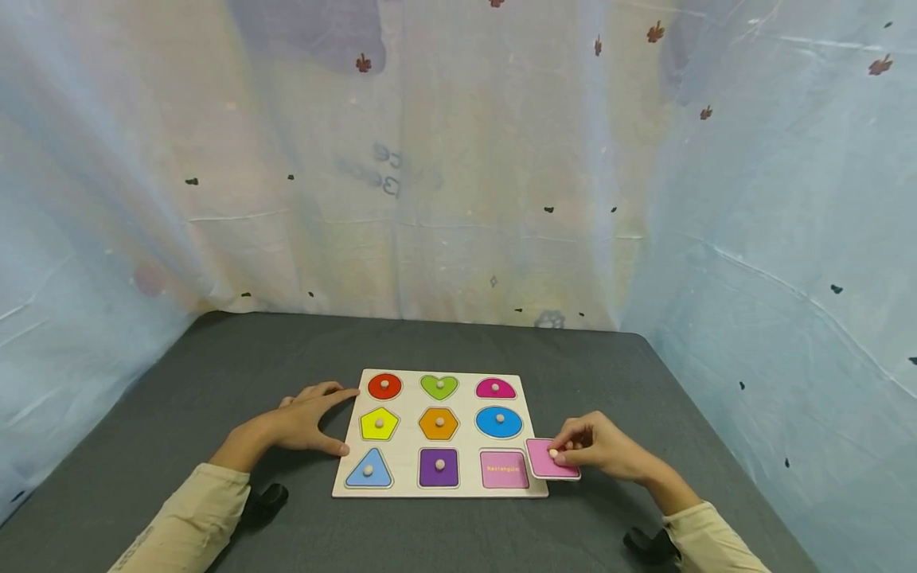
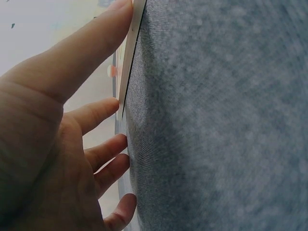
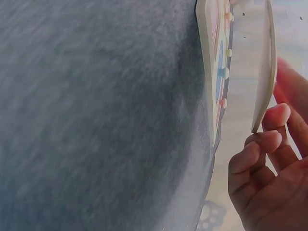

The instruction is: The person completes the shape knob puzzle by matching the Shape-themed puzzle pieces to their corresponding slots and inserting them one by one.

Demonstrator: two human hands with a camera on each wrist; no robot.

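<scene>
A wooden shape puzzle board [image 1: 404, 458] lies on the grey table, its knobbed pieces in their places except at the lower right. That pink recess [image 1: 504, 469] shows printed lettering. Just right of it, my right hand [image 1: 605, 450] pinches the knob of a pink rectangle puzzle piece [image 1: 540, 461]. In the right wrist view the rectangle piece [image 3: 264, 72] is held edge-on, raised above the table and apart from the board. My left hand [image 1: 304, 418] has its fingers spread, with thumb and index finger touching the board's left edge; the left wrist view shows this edge [image 2: 129, 62] too.
Grey cloth covers the table [image 1: 401, 537]. A pale patterned curtain [image 1: 458, 199] hangs behind it and along both sides. Dark straps [image 1: 265, 505] sit at the wrists. Nearest the held piece are the blue oval [image 1: 499, 430] and the purple square [image 1: 430, 477].
</scene>
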